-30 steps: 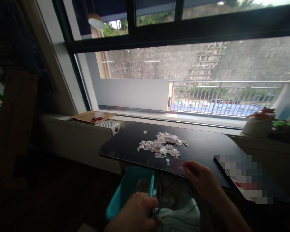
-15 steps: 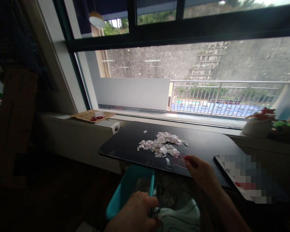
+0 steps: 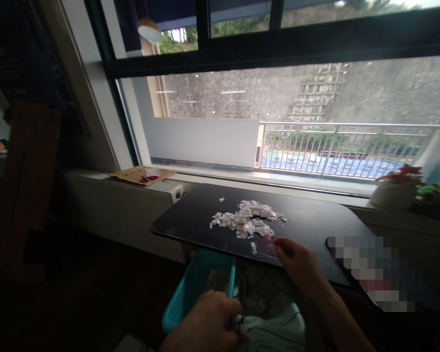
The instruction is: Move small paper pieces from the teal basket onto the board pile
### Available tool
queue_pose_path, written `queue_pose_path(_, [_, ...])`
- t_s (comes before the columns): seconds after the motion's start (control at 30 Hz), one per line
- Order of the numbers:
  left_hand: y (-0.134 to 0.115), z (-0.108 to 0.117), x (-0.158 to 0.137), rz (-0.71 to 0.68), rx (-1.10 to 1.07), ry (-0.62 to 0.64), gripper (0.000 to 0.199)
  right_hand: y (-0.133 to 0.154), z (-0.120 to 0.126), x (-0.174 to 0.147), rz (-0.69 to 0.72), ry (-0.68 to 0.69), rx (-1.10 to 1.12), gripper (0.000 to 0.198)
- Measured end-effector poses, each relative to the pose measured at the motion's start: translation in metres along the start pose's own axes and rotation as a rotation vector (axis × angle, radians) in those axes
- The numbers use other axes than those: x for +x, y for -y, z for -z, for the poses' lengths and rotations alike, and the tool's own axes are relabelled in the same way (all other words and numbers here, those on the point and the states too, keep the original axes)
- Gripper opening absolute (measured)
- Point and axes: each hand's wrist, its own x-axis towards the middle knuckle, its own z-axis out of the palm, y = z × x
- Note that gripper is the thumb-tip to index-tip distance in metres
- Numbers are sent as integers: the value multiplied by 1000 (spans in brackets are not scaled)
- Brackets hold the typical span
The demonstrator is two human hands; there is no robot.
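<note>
My left hand [image 3: 209, 320] is closed round the right rim of a teal plastic bin [image 3: 171, 313], held just below the front edge of a black table [image 3: 201, 203]. Something see-through lies inside the bin, too dim to name. Between the fingertips of my right hand [image 3: 298, 261] is a clear, pinkish plastic card [image 3: 266, 247], low over the tabletop near its front edge. A few loose scraps [image 3: 254, 248] lie against the card's left side. Just behind it spreads a pile of small white and pink paper scraps [image 3: 249, 220].
A blurred-out flat object [image 3: 370, 274] lies at the table's right end. Red-handled scissors [image 3: 149, 179] rest on brown paper [image 3: 128, 174] on the sill at left. A white pot [image 3: 394, 193] stands on the sill at right, and a radiator [image 3: 132, 215] is left of the table.
My right hand has moved a little left with the plastic card, which is now against the small scraps near the front edge. My left hand and the bin have hardly moved.
</note>
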Motion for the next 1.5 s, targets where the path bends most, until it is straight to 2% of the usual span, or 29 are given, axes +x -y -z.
queue_pose_path(0.13, [4, -3, 0, -32, -19, -28, 11, 10, -11, 5, 67, 45, 45, 30])
queue_pose_path(0.23, [4, -2, -1, -36, -43, -18, 13, 9, -14, 12, 48, 15, 45, 32])
queue_pose_path(0.5, [-2, 1, -1, 4, -33, -11, 11, -2, 1, 13, -9, -23, -24, 32])
queue_pose_path(0.8, [0, 0, -1, -2, -34, -23, 10, -8, -1, 27, -56, -45, -75, 32])
queue_pose_path(1.0, [3, -4, 0, -44, -42, -61, 8, -14, 11, 13, -79, -44, -105, 31])
queue_pose_path(1.23, [3, -4, -1, -11, -22, -30, 14, 6, -8, 10, 26, 28, -34, 28])
queue_pose_path(1.4, [4, -6, -1, -24, -7, -55, 13, 3, -11, 9, 21, -4, -16, 32])
queue_pose_path(1.5, [1, -7, 1, -30, 13, -61, 13, 5, -15, 3, 42, 23, -1, 30])
